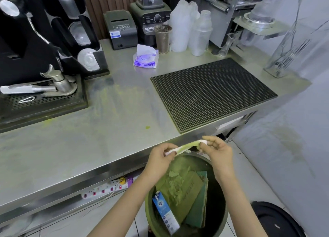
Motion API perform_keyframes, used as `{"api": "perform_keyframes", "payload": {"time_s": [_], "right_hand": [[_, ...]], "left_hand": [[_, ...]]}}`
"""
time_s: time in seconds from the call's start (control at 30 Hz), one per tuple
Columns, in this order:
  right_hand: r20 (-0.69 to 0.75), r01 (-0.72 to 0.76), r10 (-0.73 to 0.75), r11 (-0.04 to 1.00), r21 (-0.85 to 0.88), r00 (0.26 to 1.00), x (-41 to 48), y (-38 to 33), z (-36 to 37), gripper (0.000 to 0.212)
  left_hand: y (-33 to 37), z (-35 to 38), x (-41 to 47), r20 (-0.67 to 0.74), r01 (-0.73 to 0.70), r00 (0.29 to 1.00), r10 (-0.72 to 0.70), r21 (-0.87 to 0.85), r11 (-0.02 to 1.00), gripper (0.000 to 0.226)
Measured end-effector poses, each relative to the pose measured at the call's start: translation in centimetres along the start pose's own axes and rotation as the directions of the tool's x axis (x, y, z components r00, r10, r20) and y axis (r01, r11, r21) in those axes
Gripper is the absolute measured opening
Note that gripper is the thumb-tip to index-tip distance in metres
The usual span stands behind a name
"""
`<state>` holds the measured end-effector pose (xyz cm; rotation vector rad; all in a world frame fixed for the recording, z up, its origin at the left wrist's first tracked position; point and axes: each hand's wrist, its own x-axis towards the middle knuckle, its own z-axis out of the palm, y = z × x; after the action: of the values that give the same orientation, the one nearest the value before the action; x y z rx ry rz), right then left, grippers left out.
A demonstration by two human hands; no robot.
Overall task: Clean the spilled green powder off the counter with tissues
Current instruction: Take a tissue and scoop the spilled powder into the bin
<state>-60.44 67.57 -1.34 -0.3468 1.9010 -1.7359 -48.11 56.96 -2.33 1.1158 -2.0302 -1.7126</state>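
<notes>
Both my hands hold one green-stained tissue (187, 146) stretched between them, just past the counter's front edge and above an open bin (219, 208). My left hand (162, 154) pinches its left end, my right hand (216, 148) pinches its right end. The steel counter (89, 147) carries faint smears of green powder (114, 96) near its middle, a small green blob (147, 127) by the mat, and a trace (49, 120) along the machine's base. A purple tissue pack (146, 58) lies at the back.
A black rubber mat (213, 92) covers the counter's right part. A black machine with a drip tray (41, 101) stands at the left. A receipt printer (120, 29), blender (151, 17) and stacked plastic cups (192, 28) line the back. The bin holds cardboard and a milk carton (165, 213).
</notes>
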Motion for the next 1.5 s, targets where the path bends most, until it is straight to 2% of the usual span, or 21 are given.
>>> {"api": "perform_keyframes", "payload": {"time_s": [0.13,0.23,0.3,0.37,0.47,0.53,0.6,0.73,0.8,0.87,0.93,1.1,1.2,1.33,1.43,1.5], "right_hand": [[0.043,0.055,-0.052,0.995,-0.08,0.998,-0.3,-0.2,0.1,0.023],[-0.02,0.07,-0.071,0.996,-0.054,0.997,-0.7,-0.6,-0.1,0.019],[0.004,0.07,-0.07,0.994,-0.079,0.998,-0.9,-0.4,-0.2,0.023],[0.004,0.07,-0.07,0.993,-0.096,0.998,-1.1,-0.3,-0.3,0.024],[-0.019,0.074,-0.076,0.992,-0.098,0.997,-1.0,-0.3,-0.6,0.023],[0.001,0.077,-0.077,0.992,-0.101,0.997,-1.0,-0.3,-0.8,0.023],[-0.005,0.086,-0.086,0.992,-0.096,0.996,-1.1,-0.1,-0.9,0.024],[0.036,0.094,-0.09,0.984,-0.153,0.995,-1.5,0.5,-0.5,0.026],[0.009,0.088,-0.088,0.986,-0.139,0.996,-1.4,0.6,-0.5,0.028],[-0.028,0.089,-0.092,0.992,-0.091,0.995,-1.4,0.6,-0.5,0.028],[-0.008,0.096,-0.098,0.987,-0.127,0.995,-1.6,0.8,-0.1,0.027],[-0.048,0.1,-0.108,0.985,-0.144,0.993,-1.5,1.1,0.0,0.031],[0.038,0.15,-0.145,0.958,-0.243,0.989,-2.1,1.2,0.7,0.03],[-0.066,0.109,-0.123,0.976,-0.187,0.99,-1.5,1.1,0.2,0.029],[0.029,0.147,-0.144,0.961,-0.234,0.989,-1.9,1.2,0.8,0.031],[0.003,0.14,-0.143,0.968,-0.207,0.99,-1.7,1.0,0.7,0.031]], "left_hand": [[0.6,0.2,0.0,-0.093,0.006,0.996,-0.013,-0.068,0.998,0.022],[1.1,0.4,-0.3,-0.05,-0.066,0.996,0.069,0.066,0.996,0.02],[1.1,0.6,-0.6,-0.037,-0.115,0.992,0.121,0.128,0.985,0.017],[1.2,0.5,-0.5,-0.085,-0.124,0.987,0.135,0.129,0.984,0.018],[1.3,0.9,-0.8,-0.017,-0.226,0.971,0.239,0.266,0.937,0.017],[1.2,1.1,-0.8,-0.036,-0.251,0.962,0.271,0.283,0.926,0.016],[1.2,1.0,-0.6,-0.086,-0.214,0.967,0.241,0.243,0.946,0.016],[1.2,1.2,-0.6,-0.046,-0.25,0.961,0.274,0.286,0.925,0.016],[1.2,1.0,-0.7,-0.097,-0.23,0.959,0.265,0.276,0.933,0.017],[1.0,1.0,-0.7,-0.079,-0.224,0.964,0.255,0.275,0.935,0.017],[0.9,1.4,-0.9,-0.03,-0.254,0.961,0.276,0.306,0.918,0.016],[0.7,0.6,-0.7,-0.075,-0.215,0.967,0.244,0.275,0.937,0.017],[1.0,1.0,-1.0,-0.024,-0.272,0.956,0.294,0.314,0.91,0.016],[0.8,0.2,-0.6,-0.077,-0.231,0.961,0.265,0.299,0.926,0.016],[0.8,0.5,-0.9,-0.045,-0.257,0.958,0.284,0.309,0.916,0.015],[0.8,0.2,-0.9,-0.077,-0.232,0.962,0.263,0.282,0.931,0.016]]}}
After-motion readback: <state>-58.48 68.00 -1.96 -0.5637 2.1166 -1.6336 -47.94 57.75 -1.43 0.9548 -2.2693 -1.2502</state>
